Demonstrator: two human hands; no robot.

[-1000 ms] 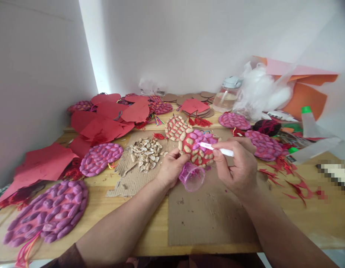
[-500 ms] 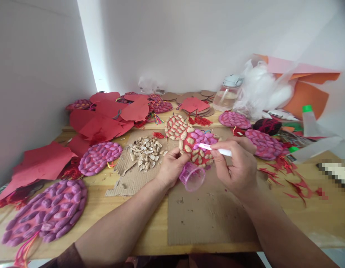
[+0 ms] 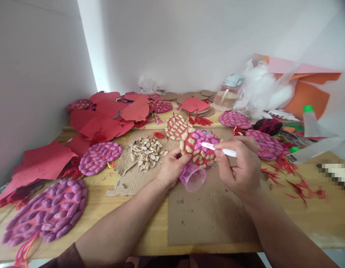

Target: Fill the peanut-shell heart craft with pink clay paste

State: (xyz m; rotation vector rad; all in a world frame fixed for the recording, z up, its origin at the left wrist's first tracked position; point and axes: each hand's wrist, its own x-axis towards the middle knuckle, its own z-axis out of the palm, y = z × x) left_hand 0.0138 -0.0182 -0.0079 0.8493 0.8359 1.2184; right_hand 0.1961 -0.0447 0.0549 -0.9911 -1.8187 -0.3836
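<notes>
My left hand (image 3: 174, 166) is closed on the lower left edge of a red disc (image 3: 200, 160) covered with peanut shells, thumb on top. Some shells (image 3: 201, 134) on it are painted pink-purple; others are bare tan. My right hand (image 3: 240, 165) grips a white paintbrush (image 3: 228, 152), its tip at the painted shells near the disc's middle. A clear plastic cup (image 3: 195, 179) stained purple inside sits tilted just below my left hand; whether the fingers hold it too I cannot tell. Behind the held disc lies another disc (image 3: 176, 126) with unpainted peanut shells.
Broken peanut shells (image 3: 146, 153) lie on torn cardboard (image 3: 124, 186); a larger cardboard sheet (image 3: 211, 219) is under my hands. Finished purple discs (image 3: 45, 212) and red paper (image 3: 44, 160) cover the left. A lidded water jar (image 3: 226, 95), plastic bag (image 3: 261, 89) and glue bottle (image 3: 309, 121) stand at right.
My right hand has shifted slightly right and down with the paintbrush. My left hand and the disc have barely moved.
</notes>
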